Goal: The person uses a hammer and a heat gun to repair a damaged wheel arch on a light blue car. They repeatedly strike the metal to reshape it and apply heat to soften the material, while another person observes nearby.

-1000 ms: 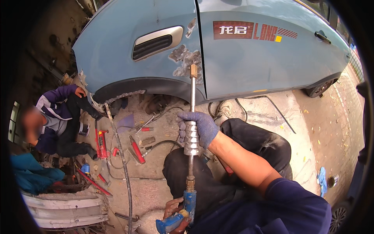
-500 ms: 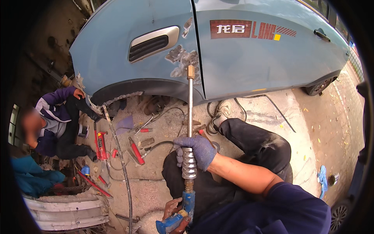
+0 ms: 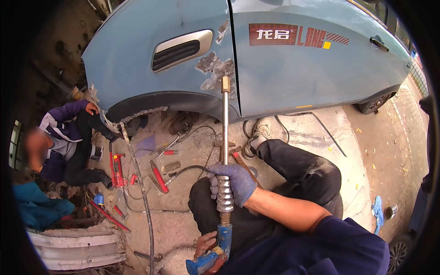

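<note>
A slide hammer dent puller (image 3: pixel 225 123) with a long metal rod runs up from my lap toward the blue-grey car fender (image 3: pixel 123 68). Its brass-coloured tip (image 3: pixel 225 84) lies in view over a sanded bare-metal patch (image 3: pixel 213 73) beside the door gap; whether it touches cannot be told. My right hand (image 3: pixel 236 181), in a grey-blue glove, is closed around the ribbed sliding weight (image 3: pixel 224 195). Below, my bare left hand (image 3: pixel 205 244) wraps the puller's blue pistol-shaped handle (image 3: pixel 224 238), partly hidden behind it.
Another person (image 3: pixel 68 142) sits at the left by the torn wheel arch (image 3: pixel 160 98). Red tools, among them a red cylinder (image 3: pixel 159 176), and a hose (image 3: pixel 137 174) lie on the ground. A detached metal bumper beam (image 3: pixel 78 250) is at the lower left. My shoe (image 3: pixel 262 133) rests under the door.
The puller's handle and both hands have shifted very slightly right. The sliding weight stays near the handle, and both grips look the same.
</note>
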The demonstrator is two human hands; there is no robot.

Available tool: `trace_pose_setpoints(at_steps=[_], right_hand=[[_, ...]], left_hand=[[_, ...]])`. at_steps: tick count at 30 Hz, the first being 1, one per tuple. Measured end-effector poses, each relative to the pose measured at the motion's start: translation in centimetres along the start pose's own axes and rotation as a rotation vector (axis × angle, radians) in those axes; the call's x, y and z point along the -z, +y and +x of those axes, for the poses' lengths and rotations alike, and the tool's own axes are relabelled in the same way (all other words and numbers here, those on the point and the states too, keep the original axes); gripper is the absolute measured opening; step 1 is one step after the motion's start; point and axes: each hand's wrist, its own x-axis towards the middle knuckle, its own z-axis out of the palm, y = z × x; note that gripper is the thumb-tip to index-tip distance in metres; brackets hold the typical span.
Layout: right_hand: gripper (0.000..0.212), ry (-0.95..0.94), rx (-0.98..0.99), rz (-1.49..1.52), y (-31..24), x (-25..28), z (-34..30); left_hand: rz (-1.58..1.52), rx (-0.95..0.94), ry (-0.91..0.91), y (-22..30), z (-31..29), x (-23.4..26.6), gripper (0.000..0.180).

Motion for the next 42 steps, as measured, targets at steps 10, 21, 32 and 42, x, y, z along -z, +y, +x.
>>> trace_pose_setpoints(at_steps=[10,21,32,42], right_hand=[[0.038,-0.283,0.355,0.048,-18.2,-3.7,10.0],[0.037,-0.879,0.16,0.359,-19.0,-0.8,14.3],[0.03,0.204,0.432,-0.116,-17.4,-3.9,11.3],[0.032,0.099,0.041,-0.382,-0.7,-2.9,13.0]], left_hand=[[0.067,0.064,0.019,2.4,0.3,-0.6,0.061],[0.658,-0.202,-0.041,5.5,1.9,-1.3,0.046],[-0.625,0.208,0.18,-1.4,-1.0,2.6,0.063],[-0.358,0.272,0.422,-1.5,-9.7,6.9,0.053]])
